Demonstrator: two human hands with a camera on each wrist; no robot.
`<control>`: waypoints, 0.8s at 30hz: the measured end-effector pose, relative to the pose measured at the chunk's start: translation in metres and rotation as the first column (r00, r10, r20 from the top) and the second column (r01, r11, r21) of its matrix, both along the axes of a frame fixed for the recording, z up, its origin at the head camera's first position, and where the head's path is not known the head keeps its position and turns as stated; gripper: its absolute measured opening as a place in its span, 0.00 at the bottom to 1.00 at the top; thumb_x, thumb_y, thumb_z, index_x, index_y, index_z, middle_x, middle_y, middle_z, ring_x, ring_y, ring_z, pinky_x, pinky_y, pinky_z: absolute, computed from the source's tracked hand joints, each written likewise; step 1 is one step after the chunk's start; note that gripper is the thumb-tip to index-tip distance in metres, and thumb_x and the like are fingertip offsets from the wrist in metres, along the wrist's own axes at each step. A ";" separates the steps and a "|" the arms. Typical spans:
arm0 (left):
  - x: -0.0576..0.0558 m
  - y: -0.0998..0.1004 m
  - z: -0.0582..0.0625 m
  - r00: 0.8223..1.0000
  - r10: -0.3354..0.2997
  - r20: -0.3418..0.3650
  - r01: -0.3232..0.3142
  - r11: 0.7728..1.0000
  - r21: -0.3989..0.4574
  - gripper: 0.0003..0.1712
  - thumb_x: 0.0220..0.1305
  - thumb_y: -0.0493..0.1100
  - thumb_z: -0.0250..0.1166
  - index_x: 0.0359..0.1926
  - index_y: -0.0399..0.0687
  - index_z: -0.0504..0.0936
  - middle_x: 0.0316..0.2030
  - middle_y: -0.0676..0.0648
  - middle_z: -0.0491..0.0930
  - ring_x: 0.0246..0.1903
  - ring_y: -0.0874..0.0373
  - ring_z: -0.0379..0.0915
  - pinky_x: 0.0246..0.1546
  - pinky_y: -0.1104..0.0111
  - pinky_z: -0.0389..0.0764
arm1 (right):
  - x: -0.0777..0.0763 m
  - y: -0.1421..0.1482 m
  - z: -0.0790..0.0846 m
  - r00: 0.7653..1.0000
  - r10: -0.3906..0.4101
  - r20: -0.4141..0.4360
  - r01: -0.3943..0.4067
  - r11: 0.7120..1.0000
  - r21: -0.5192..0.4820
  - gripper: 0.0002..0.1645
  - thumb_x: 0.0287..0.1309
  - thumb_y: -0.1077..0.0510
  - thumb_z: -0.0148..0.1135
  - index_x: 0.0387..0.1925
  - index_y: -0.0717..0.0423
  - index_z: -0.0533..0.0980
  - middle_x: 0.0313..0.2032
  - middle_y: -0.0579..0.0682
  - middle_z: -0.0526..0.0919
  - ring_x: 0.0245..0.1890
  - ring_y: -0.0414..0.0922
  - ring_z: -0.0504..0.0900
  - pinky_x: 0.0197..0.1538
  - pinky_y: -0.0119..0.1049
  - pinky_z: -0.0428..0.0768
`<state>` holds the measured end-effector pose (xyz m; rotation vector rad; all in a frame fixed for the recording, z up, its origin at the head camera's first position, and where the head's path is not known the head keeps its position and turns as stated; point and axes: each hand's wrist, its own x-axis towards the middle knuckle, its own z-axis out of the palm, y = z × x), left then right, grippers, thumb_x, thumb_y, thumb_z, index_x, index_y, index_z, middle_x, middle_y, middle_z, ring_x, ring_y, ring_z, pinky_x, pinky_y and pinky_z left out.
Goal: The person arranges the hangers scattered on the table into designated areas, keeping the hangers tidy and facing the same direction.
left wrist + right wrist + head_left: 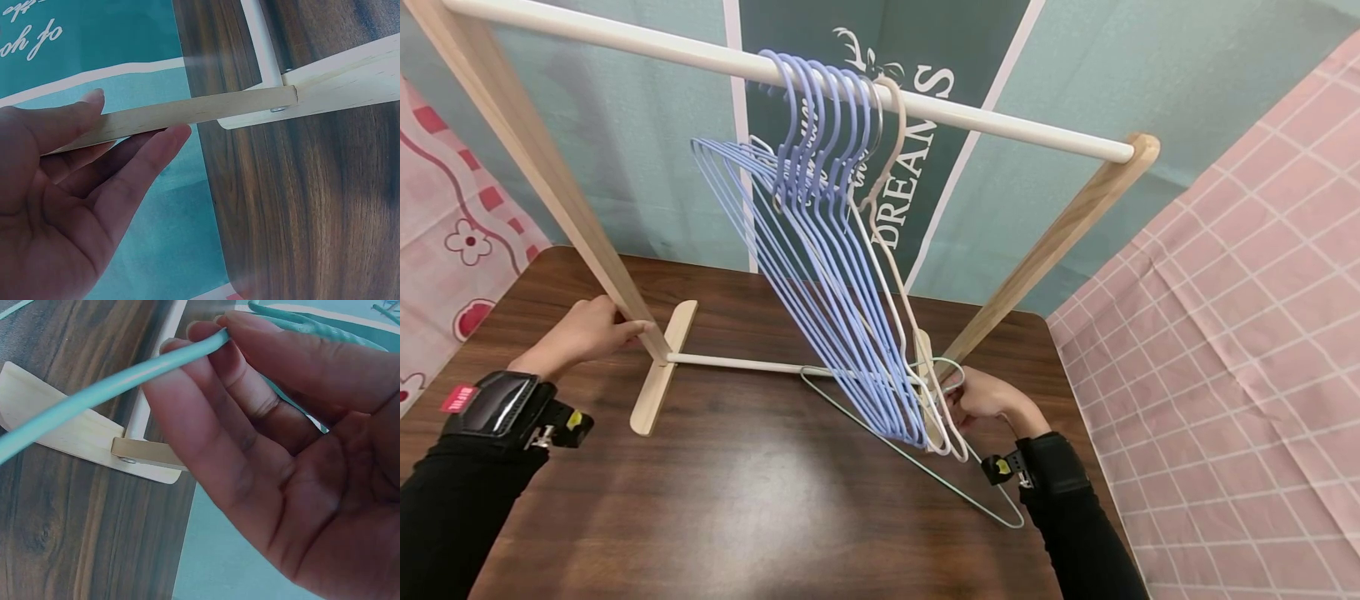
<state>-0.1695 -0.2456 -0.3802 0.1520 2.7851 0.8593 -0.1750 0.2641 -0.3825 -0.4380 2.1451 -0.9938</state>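
My left hand [583, 333] grips the left wooden post [563, 187] of a clothes rack low down, near its foot. In the left wrist view, thumb and fingers lie on opposite faces of that post [206, 106]. Near the right post, my right hand [988, 396] pinches a thin mint-green clothes hanger [942, 481]. Its wire [112, 390] runs out from between thumb and fingertips in the right wrist view. The hanger slants below the hanging bunch, its hook end by the hand. Several blue hangers [827, 258] hang from the white rail [1015, 127], with a beige hanger [901, 275] on their right.
A white lower bar [737, 362] joins the wooden feet [655, 396] on the dark wooden table [722, 500]. The right post [1037, 258] leans beside the right hand. Blue-green curtain [647, 167] hangs behind; pink checked cloth [1240, 333] flanks the right.
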 end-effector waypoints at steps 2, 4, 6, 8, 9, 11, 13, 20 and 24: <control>0.000 0.000 0.000 1.000 -0.001 0.001 0.001 1.000 0.000 0.24 0.66 0.44 0.55 0.42 0.19 0.73 0.22 0.44 0.79 0.24 0.52 0.76 0.23 0.64 0.72 | 0.000 0.000 0.002 1.000 -0.001 0.007 0.001 1.000 -0.005 0.26 0.41 0.85 0.37 0.33 0.70 0.78 0.19 0.50 0.76 0.19 0.48 0.77 0.29 0.55 0.77; -0.001 0.000 0.000 1.000 -0.002 0.003 0.002 1.000 0.002 0.24 0.66 0.44 0.55 0.42 0.19 0.73 0.22 0.44 0.79 0.24 0.51 0.76 0.23 0.63 0.72 | 0.000 0.000 0.004 1.000 -0.004 0.011 0.004 1.000 -0.003 0.24 0.40 0.85 0.40 0.32 0.70 0.78 0.18 0.51 0.75 0.19 0.47 0.77 0.27 0.53 0.77; -0.001 0.000 0.000 1.000 -0.002 0.003 0.002 1.000 0.003 0.24 0.66 0.44 0.55 0.42 0.19 0.73 0.23 0.44 0.79 0.24 0.51 0.77 0.23 0.63 0.73 | 0.000 0.000 0.006 1.000 -0.007 0.015 0.007 1.000 -0.001 0.22 0.40 0.84 0.43 0.31 0.69 0.78 0.18 0.51 0.75 0.19 0.46 0.76 0.26 0.50 0.77; -0.001 0.000 -0.001 1.000 -0.003 0.004 0.003 1.000 0.004 0.24 0.66 0.44 0.55 0.42 0.19 0.73 0.23 0.43 0.79 0.24 0.51 0.77 0.24 0.62 0.73 | -0.001 0.000 0.009 1.000 -0.007 0.014 0.007 1.000 -0.001 0.18 0.41 0.83 0.47 0.29 0.68 0.78 0.17 0.52 0.75 0.18 0.47 0.75 0.25 0.47 0.77; -0.001 0.000 -0.001 1.000 -0.004 0.002 0.004 1.000 0.005 0.24 0.66 0.44 0.55 0.42 0.19 0.73 0.23 0.43 0.79 0.24 0.51 0.77 0.24 0.62 0.73 | -0.001 0.000 0.010 1.000 -0.007 0.015 0.007 1.000 -0.002 0.16 0.41 0.82 0.48 0.28 0.67 0.78 0.17 0.53 0.76 0.18 0.48 0.75 0.25 0.46 0.77; -0.001 -0.001 -0.001 1.000 -0.005 0.001 0.005 1.000 0.006 0.24 0.66 0.44 0.55 0.42 0.19 0.72 0.23 0.44 0.79 0.24 0.51 0.77 0.24 0.62 0.73 | -0.002 -0.001 0.012 1.000 -0.010 0.022 0.011 1.000 -0.008 0.13 0.43 0.81 0.51 0.26 0.67 0.78 0.18 0.53 0.76 0.18 0.48 0.76 0.25 0.44 0.77; -0.002 -0.001 -0.001 1.000 -0.004 -0.001 0.004 1.000 0.005 0.24 0.66 0.44 0.55 0.42 0.19 0.72 0.23 0.44 0.79 0.24 0.52 0.76 0.23 0.62 0.73 | -0.002 -0.002 0.014 1.000 -0.007 0.017 0.008 1.000 -0.012 0.09 0.44 0.80 0.53 0.24 0.69 0.77 0.18 0.54 0.76 0.18 0.47 0.75 0.24 0.42 0.77; -0.002 -0.001 -0.002 1.000 -0.004 -0.003 0.004 1.000 0.001 0.24 0.66 0.45 0.55 0.42 0.19 0.73 0.23 0.43 0.79 0.24 0.52 0.76 0.23 0.62 0.73 | -0.004 -0.005 0.024 1.000 -0.017 -0.006 0.017 0.999 0.027 0.05 0.47 0.78 0.55 0.25 0.72 0.76 0.19 0.55 0.77 0.19 0.48 0.77 0.25 0.40 0.77; -0.001 -0.001 -0.002 1.000 -0.001 -0.005 0.001 1.000 0.000 0.24 0.66 0.44 0.55 0.42 0.19 0.73 0.23 0.41 0.79 0.24 0.51 0.76 0.23 0.63 0.72 | -0.005 -0.005 0.034 0.998 -0.065 -0.017 0.066 0.996 0.065 0.06 0.47 0.77 0.56 0.27 0.69 0.77 0.22 0.56 0.79 0.22 0.53 0.79 0.29 0.46 0.78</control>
